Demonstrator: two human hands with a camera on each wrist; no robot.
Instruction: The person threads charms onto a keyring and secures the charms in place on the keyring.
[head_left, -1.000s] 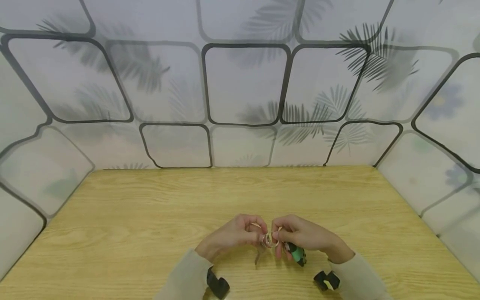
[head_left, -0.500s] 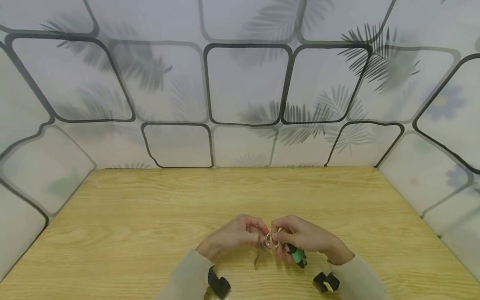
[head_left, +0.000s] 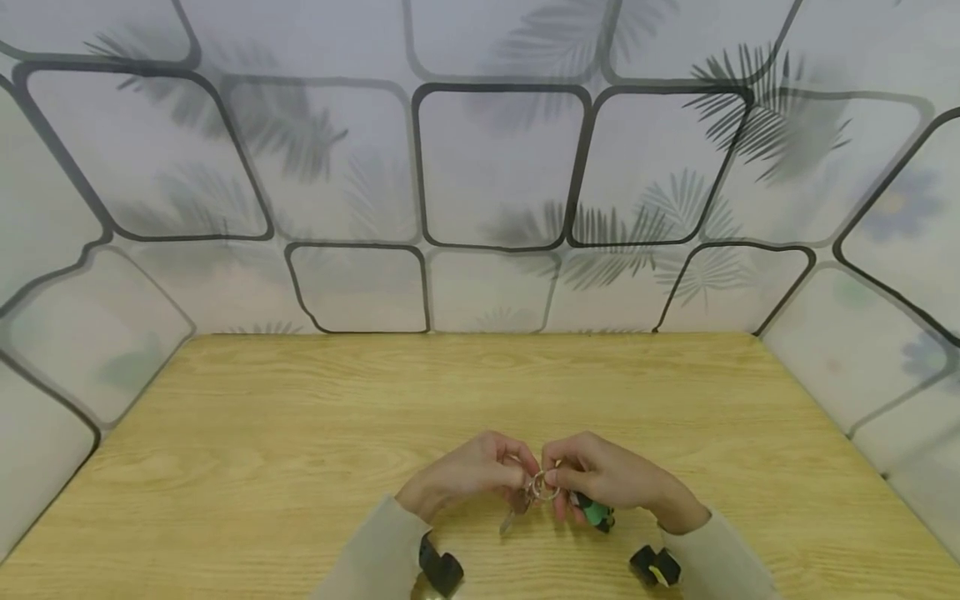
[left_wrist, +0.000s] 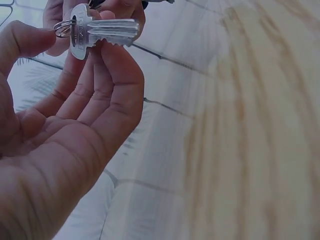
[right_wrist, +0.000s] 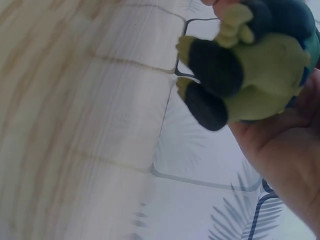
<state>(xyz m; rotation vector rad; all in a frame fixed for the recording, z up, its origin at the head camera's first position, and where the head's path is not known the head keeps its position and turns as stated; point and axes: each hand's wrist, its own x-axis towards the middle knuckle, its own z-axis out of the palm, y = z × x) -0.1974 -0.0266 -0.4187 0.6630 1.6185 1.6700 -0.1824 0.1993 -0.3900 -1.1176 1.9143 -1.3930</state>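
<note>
Close together above the table, my left hand (head_left: 468,472) and right hand (head_left: 611,471) meet at a metal key ring (head_left: 543,498). The left thumb and fingers pinch it from the left side. A silver key (left_wrist: 110,31) hangs from a ring at the left fingertips, its toothed blade pointing away from the thumb in the left wrist view. On the other side, the right thumb and index finger pinch the ring. Below the right palm dangles a small green, black and yellowish figurine (right_wrist: 265,70). The exact contact between the fingertips and the ring is partly hidden.
The wood-grain table (head_left: 300,417) spreads around both hands. A patterned backdrop (head_left: 487,167) with dark outlines and leaf prints encloses its back and sides. A black wrist camera (head_left: 440,569) is strapped at the left sleeve, another black camera (head_left: 655,567) at the right.
The ring between the hands has turned and now shows as a fuller circle. The key has swung slightly to the left. Both hands stay nearly in place.
</note>
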